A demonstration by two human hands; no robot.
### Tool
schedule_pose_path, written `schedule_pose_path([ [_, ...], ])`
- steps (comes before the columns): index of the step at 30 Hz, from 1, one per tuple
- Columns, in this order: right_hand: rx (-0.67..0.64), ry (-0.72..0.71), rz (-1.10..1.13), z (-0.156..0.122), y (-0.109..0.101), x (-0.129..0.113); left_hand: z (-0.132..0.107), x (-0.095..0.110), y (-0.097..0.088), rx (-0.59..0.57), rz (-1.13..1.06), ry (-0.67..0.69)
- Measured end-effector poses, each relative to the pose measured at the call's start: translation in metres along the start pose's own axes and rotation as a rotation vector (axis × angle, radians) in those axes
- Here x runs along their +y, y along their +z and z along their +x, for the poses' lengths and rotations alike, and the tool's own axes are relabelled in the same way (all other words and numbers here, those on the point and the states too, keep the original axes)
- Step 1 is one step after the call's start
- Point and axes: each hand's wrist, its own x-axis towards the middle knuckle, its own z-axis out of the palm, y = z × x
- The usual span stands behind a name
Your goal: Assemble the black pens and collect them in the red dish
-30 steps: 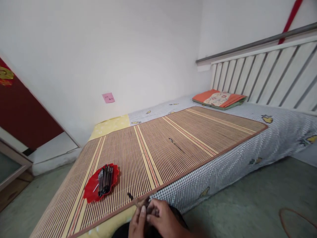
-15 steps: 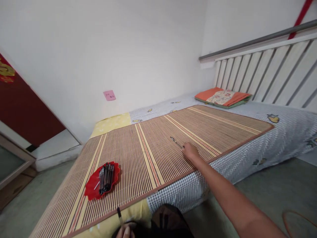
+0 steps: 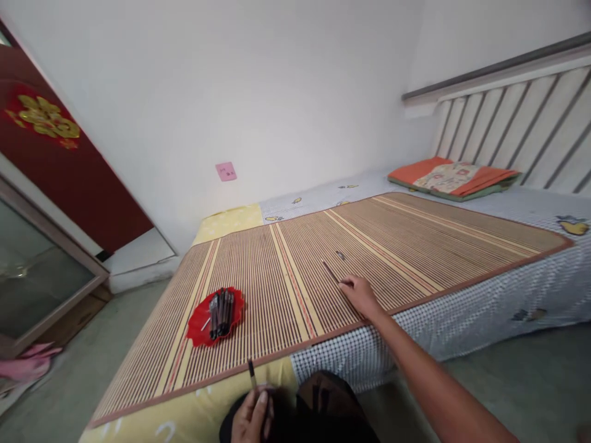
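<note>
My right hand reaches out over the striped bamboo mat and pinches the near end of a thin dark pen lying on it. A small dark cap lies just beyond the pen. My left hand is low at the bottom edge, fingers closed round another dark pen that points up. A red scalloped dish with several dark pens in it sits on the mat to the left, apart from both hands.
The mat covers a bed with a checked sheet and a yellow sheet. A folded orange pillow lies by the slatted headboard. A red door and glass panel stand left. Dark fabric sits near my lap.
A second ago both hands were together at the mat's near edge. My right hand reached out to the lone pen and has drawn it nearer; the view swung left.
</note>
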Motion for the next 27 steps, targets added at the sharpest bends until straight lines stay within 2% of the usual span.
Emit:
schedule_pose_path([
  [2,-0.045,-0.064,0.127,-0.028,0.013,-0.019,-0.002,0.010,0.012,-0.040,-0.063,-0.033],
  [4,-0.113,-0.099,0.276,-0.060,0.027,-0.040,-0.004,0.022,0.029,-0.009,-0.138,0.019],
  [6,-0.226,-0.054,0.625,-0.092,0.039,-0.060,-0.008,0.036,0.047,-0.033,-0.177,0.079],
  [8,-0.335,-0.012,0.836,-0.119,0.048,-0.077,-0.013,0.048,0.063,-0.082,-0.217,0.113],
  [10,-0.406,0.015,0.935,-0.141,0.054,-0.090,-0.019,0.058,0.073,-0.124,-0.261,0.115],
  [13,-0.469,0.021,1.015,-0.163,0.060,-0.104,-0.029,0.065,0.079,-0.143,-0.332,0.091],
  [16,-0.508,-0.004,1.041,-0.174,0.059,-0.112,-0.038,0.067,0.075,-0.148,-0.356,0.083],
  [20,-0.579,-0.049,0.951,-0.169,0.040,-0.117,-0.047,0.070,0.065,-0.170,-0.241,0.102],
  [24,-0.399,-0.064,0.944,-0.151,0.014,-0.119,-0.055,0.071,0.058,-0.218,-0.033,0.143],
  [27,-0.389,-0.083,0.955,-0.144,0.002,-0.122,-0.060,0.068,0.059,-0.260,0.058,0.163],
])
